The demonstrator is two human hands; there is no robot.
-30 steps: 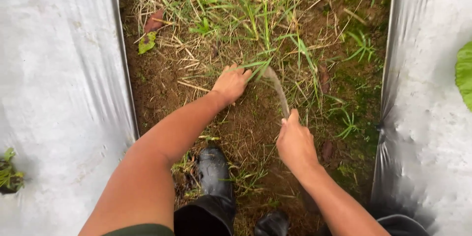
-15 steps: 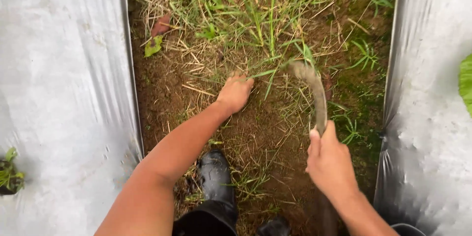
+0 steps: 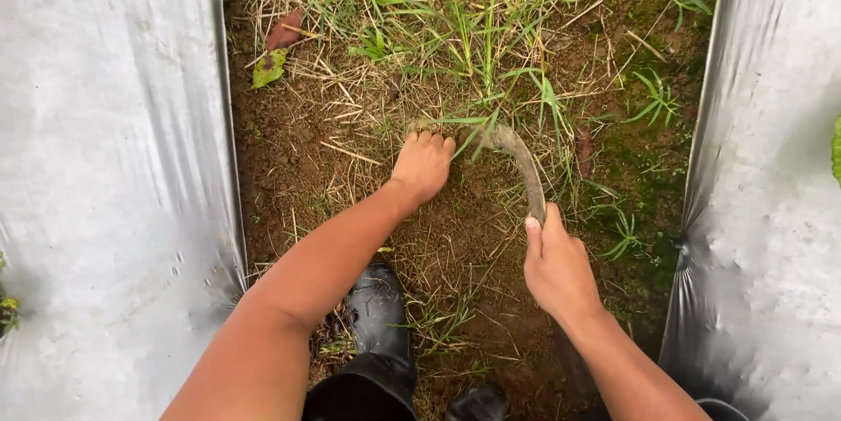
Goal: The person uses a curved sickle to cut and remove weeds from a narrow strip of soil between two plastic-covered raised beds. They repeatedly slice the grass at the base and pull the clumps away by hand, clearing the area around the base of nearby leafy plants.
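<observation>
Down low, left hand [image 3: 423,164] grips grass [image 3: 455,123]; right hand [image 3: 557,265] holds sickle [image 3: 521,158].

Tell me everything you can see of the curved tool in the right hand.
The curved tool looks like a small sickle, with a dull, soil-coated blade. It arcs up and to the left from the right hand, which grips its hidden handle, thumb along the blade's base. Its tip lies low among the grass blades, just right of the left hand.
</observation>
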